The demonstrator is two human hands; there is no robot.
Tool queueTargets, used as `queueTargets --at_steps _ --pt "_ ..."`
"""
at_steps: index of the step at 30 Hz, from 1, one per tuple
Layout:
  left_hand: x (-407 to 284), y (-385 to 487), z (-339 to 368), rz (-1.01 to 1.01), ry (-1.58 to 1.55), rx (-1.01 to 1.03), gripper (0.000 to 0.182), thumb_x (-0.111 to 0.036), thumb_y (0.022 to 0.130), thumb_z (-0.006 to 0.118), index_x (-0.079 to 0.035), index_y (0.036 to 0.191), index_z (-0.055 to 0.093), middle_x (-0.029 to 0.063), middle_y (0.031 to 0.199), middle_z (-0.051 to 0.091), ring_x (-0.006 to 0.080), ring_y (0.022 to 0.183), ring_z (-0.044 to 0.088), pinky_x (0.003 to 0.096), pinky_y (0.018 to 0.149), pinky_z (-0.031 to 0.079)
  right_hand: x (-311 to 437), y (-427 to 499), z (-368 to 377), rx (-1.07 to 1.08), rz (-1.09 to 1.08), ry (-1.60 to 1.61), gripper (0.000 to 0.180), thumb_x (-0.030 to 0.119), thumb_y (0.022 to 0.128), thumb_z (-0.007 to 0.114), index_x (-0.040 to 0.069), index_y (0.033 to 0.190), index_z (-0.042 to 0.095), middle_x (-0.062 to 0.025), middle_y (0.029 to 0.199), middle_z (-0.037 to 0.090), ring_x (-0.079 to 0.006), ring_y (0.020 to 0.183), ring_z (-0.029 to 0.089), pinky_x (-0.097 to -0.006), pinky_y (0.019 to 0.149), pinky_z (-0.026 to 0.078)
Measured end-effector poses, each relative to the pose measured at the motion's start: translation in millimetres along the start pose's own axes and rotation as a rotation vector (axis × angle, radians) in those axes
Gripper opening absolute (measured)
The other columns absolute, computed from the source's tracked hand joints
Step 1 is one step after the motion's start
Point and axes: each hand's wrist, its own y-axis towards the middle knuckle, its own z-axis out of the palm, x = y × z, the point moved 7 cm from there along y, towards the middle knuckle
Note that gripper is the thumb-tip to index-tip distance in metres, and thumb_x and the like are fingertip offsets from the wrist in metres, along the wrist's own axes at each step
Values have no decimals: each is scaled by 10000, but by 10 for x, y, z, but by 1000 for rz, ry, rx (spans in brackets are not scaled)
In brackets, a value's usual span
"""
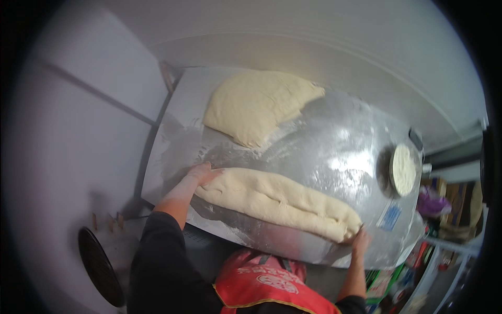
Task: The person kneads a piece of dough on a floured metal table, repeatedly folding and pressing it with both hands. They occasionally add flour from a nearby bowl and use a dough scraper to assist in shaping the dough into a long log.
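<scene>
A long, thick roll of pale dough (pixel 274 200) lies across the near part of a floured metal worktable (pixel 313 157), with a lengthwise fold along its top. My left hand (pixel 204 174), dusted with flour up the forearm, grips the roll's left end. At the opposite end, my right hand (pixel 361 239) holds the tip of the roll, its fingers partly hidden by the dough. Behind the roll a broad, flat mass of dough (pixel 259 102) rests on the table near the back wall.
Near the right edge stands a round container of white flour (pixel 404 170), with a dark object (pixel 415 139) behind it. A blue-and-white packet (pixel 389 216) lies closer. Shelving (pixel 443 271) with goods is at right; a dark round pan (pixel 100 267) stands lower left. White wall panels (pixel 90 129) border the left.
</scene>
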Motion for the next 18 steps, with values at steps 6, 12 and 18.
queueTargets --at_steps 6,12,18 --pt "55 -585 164 201 21 362 1041 -888 812 694 -24 1391 744 221 1494 669 376 1382 634 478 1181 463 527 -7 -61 364 190 488 539 334 984 793 -9 1375 654 -100 1175 731 -233 997 697 -392 841 588" --pt "-46 -793 1062 569 -521 427 782 -683 846 821 3 1221 810 194 1196 798 305 1082 758 465 946 579 3260 716 -175 472 -425 65 271 128 788 829 -41 957 701 -136 856 721 -196 764 656 -408 639 543" --pt "-1468 -2074 1321 1203 -1196 721 512 -471 994 763 38 984 809 152 885 773 325 855 727 490 802 573 7309 -1417 -400 581 -1246 117 282 150 766 840 -17 819 618 -176 723 627 -237 634 611 -425 598 514"
